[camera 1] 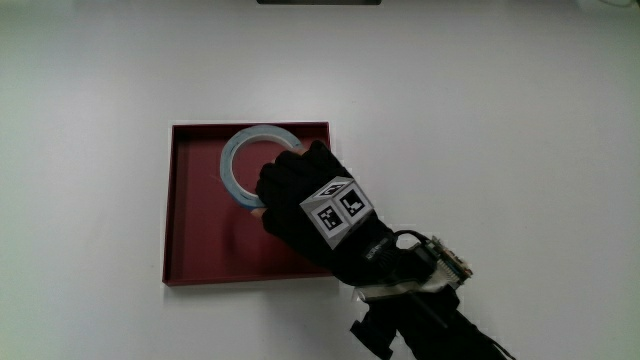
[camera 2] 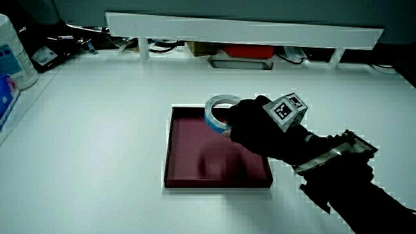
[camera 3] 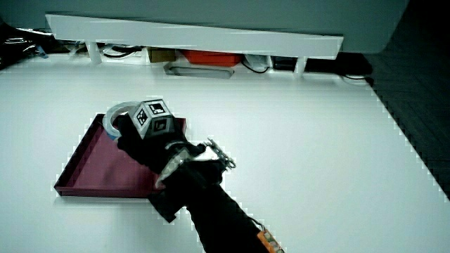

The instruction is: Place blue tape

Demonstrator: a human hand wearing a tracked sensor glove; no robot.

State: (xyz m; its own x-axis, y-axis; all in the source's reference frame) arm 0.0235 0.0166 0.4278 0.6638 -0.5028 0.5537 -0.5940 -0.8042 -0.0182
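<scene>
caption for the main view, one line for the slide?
Black-gloved hand holds a light-blue tape roll over a shallow dark-red square tray on a white table.

Black glove on the hand [camera 1: 300,195], grey-white cube [camera 1: 337,209] with black square markers strapped to its back. Pale strap and small circuit board [camera 1: 447,262] with wires at the wrist; black sleeve [camera 2: 354,188] on the forearm.

The blue tape [camera 1: 243,160] is 1 pale blue ring with a wide open middle, pinched at its near rim in my fingers [camera 1: 285,180]. In a side view it [camera 2: 216,110] tilts, raised above the dark red tray [camera 2: 195,153] under my fingers, the rest of the ring jutting out past my fingertips.
</scene>
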